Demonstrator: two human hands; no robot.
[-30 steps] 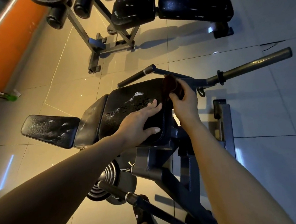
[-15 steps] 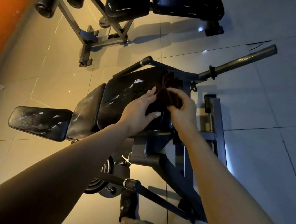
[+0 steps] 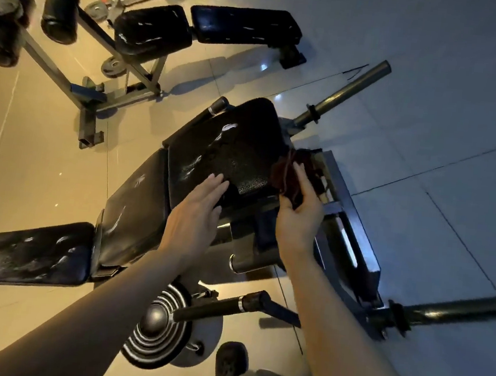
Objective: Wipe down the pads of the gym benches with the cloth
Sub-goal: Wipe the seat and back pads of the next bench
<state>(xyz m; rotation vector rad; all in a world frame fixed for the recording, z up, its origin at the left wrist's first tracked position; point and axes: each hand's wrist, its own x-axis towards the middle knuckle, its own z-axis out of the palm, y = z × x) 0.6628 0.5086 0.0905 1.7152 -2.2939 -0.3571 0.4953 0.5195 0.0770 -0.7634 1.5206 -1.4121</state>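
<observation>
A black gym bench stands in front of me with a worn, scuffed top pad (image 3: 232,147), a middle pad (image 3: 132,210) and a low end pad (image 3: 27,253). My right hand (image 3: 299,211) grips a dark reddish cloth (image 3: 287,173) at the top pad's right edge. My left hand (image 3: 197,216) has straight fingers, with the fingertips at the pad's lower part. Whether the left hand touches the pad, I cannot tell.
A second bench with two black pads (image 3: 195,29) stands farther back, with roller pads (image 3: 60,3) at the left. Steel bars (image 3: 345,92) stick out to the right, and a weight plate (image 3: 160,328) lies on the tiled floor below the bench.
My right hand has drawn the cloth down along the pad's right edge, toward me. My left hand has slid down to the pad's lower part, fingers straightened. The view has tilted.
</observation>
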